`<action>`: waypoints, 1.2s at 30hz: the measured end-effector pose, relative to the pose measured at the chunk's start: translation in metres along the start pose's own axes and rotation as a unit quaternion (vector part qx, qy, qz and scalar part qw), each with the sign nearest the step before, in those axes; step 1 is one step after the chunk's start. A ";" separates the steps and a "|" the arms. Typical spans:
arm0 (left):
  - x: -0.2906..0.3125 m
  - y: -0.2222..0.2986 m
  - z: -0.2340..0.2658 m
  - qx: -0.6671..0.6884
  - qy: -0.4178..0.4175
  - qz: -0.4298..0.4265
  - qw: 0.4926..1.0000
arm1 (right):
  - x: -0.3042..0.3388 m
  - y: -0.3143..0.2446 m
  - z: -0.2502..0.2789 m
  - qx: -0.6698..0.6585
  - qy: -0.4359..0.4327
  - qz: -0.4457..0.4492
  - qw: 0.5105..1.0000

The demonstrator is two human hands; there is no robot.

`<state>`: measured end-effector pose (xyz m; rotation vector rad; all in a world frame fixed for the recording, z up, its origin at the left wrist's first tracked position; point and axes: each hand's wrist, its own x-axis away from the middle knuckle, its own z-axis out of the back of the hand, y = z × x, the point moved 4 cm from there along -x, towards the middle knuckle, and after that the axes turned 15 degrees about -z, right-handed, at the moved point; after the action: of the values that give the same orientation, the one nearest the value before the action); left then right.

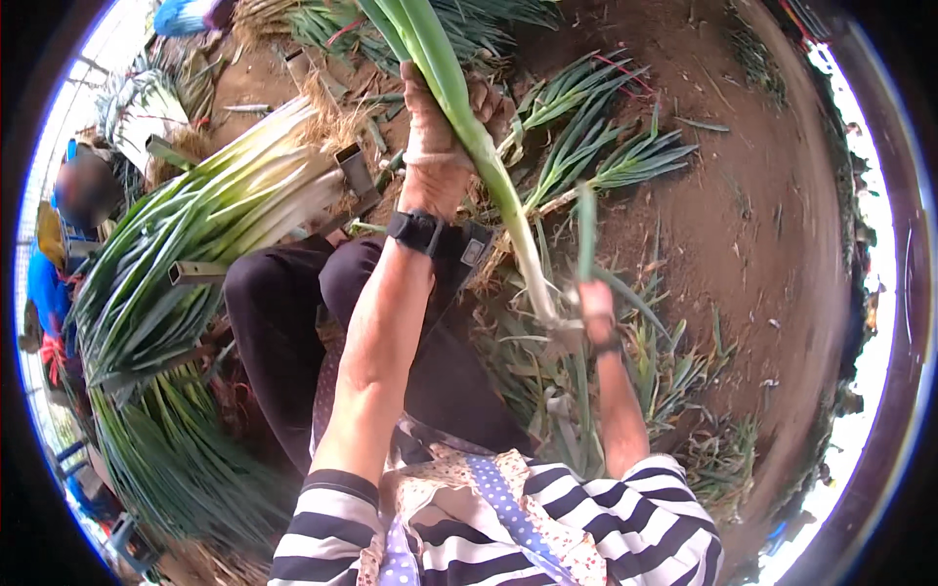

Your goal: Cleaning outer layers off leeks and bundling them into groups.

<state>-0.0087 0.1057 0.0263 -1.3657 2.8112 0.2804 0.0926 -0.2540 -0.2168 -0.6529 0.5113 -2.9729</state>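
My left hand (pixel 431 132), in a soiled fingerless covering with a black watch at the wrist, is wrapped round a long, thick green onion (pixel 500 186). The stalk slants down to the right, green leaves at the top and pale root end low, near my right hand (pixel 595 303). Smeared by motion, that hand looks closed on a peeled green onion leaf (pixel 586 234), which sticks up above the fist. More leaf strips trail beside and below it. The fingers of my right hand are not sharp.
A big pile of green onions (pixel 195 220) rests on a metal frame (pixel 357 171) at the left, with more bundles (pixel 176 449) below it. Leafy tops (pixel 625 161) and trimmings (pixel 674 371) lie on the brown dirt floor (pixel 762 244). Another person in blue (pixel 47 283) is at the far left.
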 end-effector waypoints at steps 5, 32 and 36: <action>-0.009 -0.007 0.003 -0.025 -0.011 0.004 1.000 | 0.067 0.255 0.010 0.392 -0.034 -0.299 0.869; 0.000 -0.023 0.025 -0.312 0.047 -0.032 0.948 | 0.103 -0.171 0.059 -0.031 -0.184 0.353 0.917; -0.001 -0.007 0.018 -0.307 0.052 -0.059 0.948 | 0.172 -0.093 0.050 0.074 -0.243 0.368 0.895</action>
<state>-0.0039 0.1056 0.0079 -1.6687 2.8239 1.1937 -0.0417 -0.2025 -0.0744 -0.8955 0.3685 -2.0218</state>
